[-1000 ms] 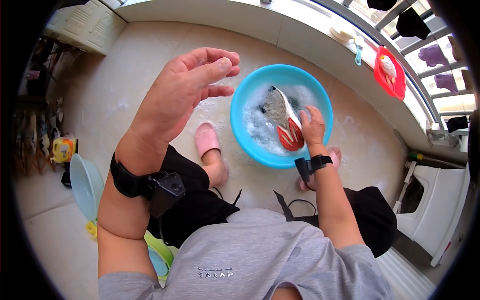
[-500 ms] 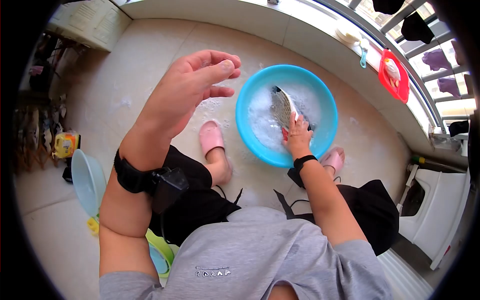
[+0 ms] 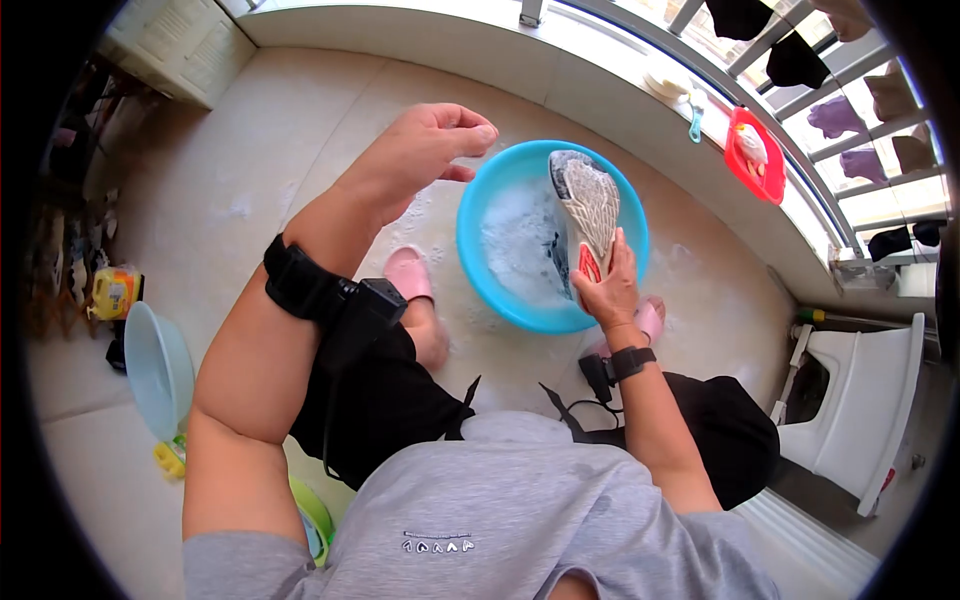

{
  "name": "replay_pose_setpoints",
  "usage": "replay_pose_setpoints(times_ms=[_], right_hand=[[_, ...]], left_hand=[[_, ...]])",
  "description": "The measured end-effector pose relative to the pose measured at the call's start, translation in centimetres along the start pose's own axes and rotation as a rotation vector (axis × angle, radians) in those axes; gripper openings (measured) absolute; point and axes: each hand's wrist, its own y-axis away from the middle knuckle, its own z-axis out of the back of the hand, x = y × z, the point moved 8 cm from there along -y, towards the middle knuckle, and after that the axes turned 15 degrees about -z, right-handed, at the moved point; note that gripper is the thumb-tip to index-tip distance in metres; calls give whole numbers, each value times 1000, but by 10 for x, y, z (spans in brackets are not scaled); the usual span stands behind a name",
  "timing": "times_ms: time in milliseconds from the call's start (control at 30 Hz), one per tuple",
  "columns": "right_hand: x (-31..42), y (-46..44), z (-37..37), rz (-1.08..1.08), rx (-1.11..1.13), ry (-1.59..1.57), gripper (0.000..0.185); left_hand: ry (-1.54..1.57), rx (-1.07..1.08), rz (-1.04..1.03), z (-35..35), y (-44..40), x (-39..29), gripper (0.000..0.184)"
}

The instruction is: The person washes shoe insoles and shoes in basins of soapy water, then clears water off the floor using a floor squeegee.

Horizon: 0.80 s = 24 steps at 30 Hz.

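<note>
My right hand [image 3: 610, 286] is wrapped round the heel end of a shoe [image 3: 588, 205], whose patterned grey and red sole faces up. The shoe is tilted over the right side of a blue basin [image 3: 476, 275] that holds sudsy water [image 3: 512, 235]. Something dark shows in the suds beside the shoe. To the left of the basin, my left hand [image 3: 436, 150] hangs raised in the air, its fingers bent with gaps between them and nothing in them.
Pink slippers [image 3: 408, 272] are on my feet by the basin. A red tray [image 3: 760, 170] and a brush [image 3: 696, 115] lie on the ledge. At the left are a pale blue basin [image 3: 160, 370] and a yellow bottle [image 3: 115, 292]; a white plastic stool [image 3: 850, 400] is at the right.
My right hand has closed on the shoe, which has risen from the suds and now stands more upright. My left hand has shifted slightly right, still raised.
</note>
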Motion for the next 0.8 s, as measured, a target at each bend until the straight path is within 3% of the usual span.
replay_pose_setpoints(times_ms=[133,200,233,267,333,400,467,533,600,667,733,767,800], right_hand=[[-12,-8,9,-89,74,-368,89],[-10,-7,5,-374,275,-897,84],[-3,-5,7,-446,335,-988,75],[7,-5,13,-444,332,-993,75],[43,2,7,-431,629,-1435,68],[58,10,4,-505,700,-1562,63],[72,16,1,-537,740,-1617,61],[90,25,-5,-576,794,-1714,54],[111,31,-11,-537,922,-1796,58],[111,39,-29,-584,1112,-1878,61],[58,38,-78,-726,974,-1423,67],[30,36,-101,-613,914,-915,71],[21,38,-105,-173,665,-318,73]], left_hand=[[-93,105,37,-18,-4,13,30],[-195,284,100,-35,-2,27,33],[-229,321,103,-41,-3,33,36],[-234,323,101,-45,-4,40,36],[-404,450,105,-58,-4,52,39],[-436,477,101,-71,0,48,41],[-360,347,28,-77,-3,36,42],[-479,339,77,-77,0,24,36],[-320,264,166,-69,3,30,32],[-25,186,125,-61,2,27,29],[118,73,170,-39,-1,28,31],[168,41,169,-29,-3,28,31],[219,16,171,-20,-4,29,31]])
